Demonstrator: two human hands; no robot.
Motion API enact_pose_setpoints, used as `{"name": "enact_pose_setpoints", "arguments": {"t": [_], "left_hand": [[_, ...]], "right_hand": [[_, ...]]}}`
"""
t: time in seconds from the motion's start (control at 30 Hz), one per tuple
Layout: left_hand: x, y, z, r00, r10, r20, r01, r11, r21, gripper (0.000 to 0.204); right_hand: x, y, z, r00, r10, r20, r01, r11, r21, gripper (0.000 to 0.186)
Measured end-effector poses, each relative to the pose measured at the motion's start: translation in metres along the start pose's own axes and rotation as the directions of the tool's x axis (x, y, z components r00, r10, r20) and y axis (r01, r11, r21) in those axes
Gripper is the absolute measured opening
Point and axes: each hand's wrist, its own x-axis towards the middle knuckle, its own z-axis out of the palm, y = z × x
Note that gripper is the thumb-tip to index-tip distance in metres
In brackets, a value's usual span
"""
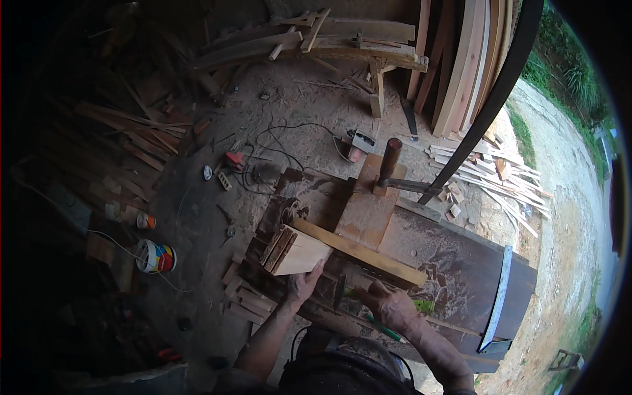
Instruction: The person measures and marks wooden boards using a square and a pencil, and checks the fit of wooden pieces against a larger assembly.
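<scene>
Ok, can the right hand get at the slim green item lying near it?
Probably, once free: the right hand is closed round a green-handled tool, but the slim green item lies close by, mostly in plain view.

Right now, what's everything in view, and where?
workbench: 1, brown, centre-right
wooden piece: 1, pale, on workbench
wooden strip: 1, tan, across workbench
metal strip: 1, silver, workbench's right
hammer: 1, green-handled, over workbench
power tool: at least 1, red-silver, floor, centre
trestle bench: 1, brown, top centre
planks: several, pale-brown, leaning upper right
slats: many, pale, ground right
post: 1, black, upper right
bucket: 1, multicoloured, floor left
scrap wood: many, brown, upper left
left fingers: 1 set, on wooden piece
right fingers: 1 set, round hammer
</scene>
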Motion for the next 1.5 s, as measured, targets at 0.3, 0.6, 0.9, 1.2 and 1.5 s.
{"name": "enact_pose_setpoints", "arguments": {"t": [0.3,0.6,0.9,1.2,1.5], "left_hand": [[-0.005,-0.008,0.003,0.997,-0.061,0.046,0.062,0.997,-0.034,0.024],[-0.007,-0.007,0.002,0.995,0.087,0.058,-0.09,0.994,0.057,0.025],[-0.009,-0.007,0.006,0.991,0.039,0.131,-0.048,0.997,0.062,0.041],[-0.02,-0.013,0.015,0.944,0.306,0.124,-0.33,0.88,0.343,0.021],[-0.007,0.01,0.01,0.997,0.044,0.058,-0.046,0.998,0.047,0.02]], "right_hand": [[0.0,-0.002,0.004,0.998,-0.059,0.001,0.059,0.998,-0.029,0.058],[-0.013,-0.01,0.008,0.997,0.057,-0.054,-0.053,0.996,0.078,0.051],[-0.053,0.007,0.035,0.99,0.139,0.015,-0.139,0.98,0.143,0.053],[-0.063,0.006,0.043,0.987,0.161,0.002,-0.159,0.972,0.172,0.055],[-0.042,0.014,0.035,0.996,0.09,0.024,-0.091,0.994,0.053,0.06]]}}
